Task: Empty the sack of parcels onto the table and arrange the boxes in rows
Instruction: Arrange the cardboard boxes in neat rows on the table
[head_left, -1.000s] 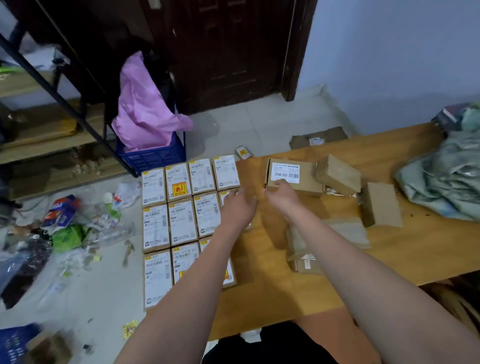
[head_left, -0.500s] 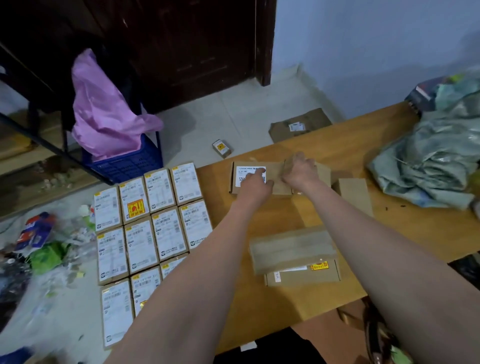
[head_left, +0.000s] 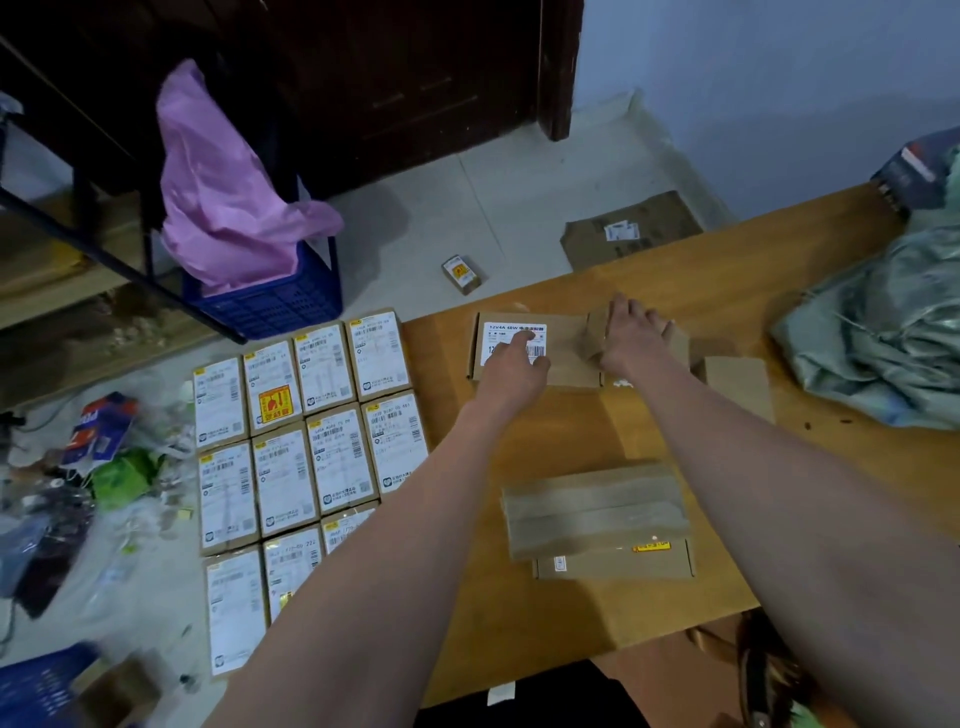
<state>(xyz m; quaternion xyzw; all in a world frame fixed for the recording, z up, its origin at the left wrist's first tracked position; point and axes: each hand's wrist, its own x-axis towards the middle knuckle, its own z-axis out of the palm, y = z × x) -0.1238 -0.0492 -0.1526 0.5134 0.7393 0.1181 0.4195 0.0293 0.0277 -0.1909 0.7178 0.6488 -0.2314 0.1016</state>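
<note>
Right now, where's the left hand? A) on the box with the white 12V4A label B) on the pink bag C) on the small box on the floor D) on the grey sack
A: the left hand rests on the white-labelled box at the table's far side.

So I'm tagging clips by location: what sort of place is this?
Probably a small back room used for sorting parcels, not a proper warehouse. Labelled boxes sit in rows on a wooden table, an emptied sack lies crumpled, and wrapping litter covers the floor.
</note>
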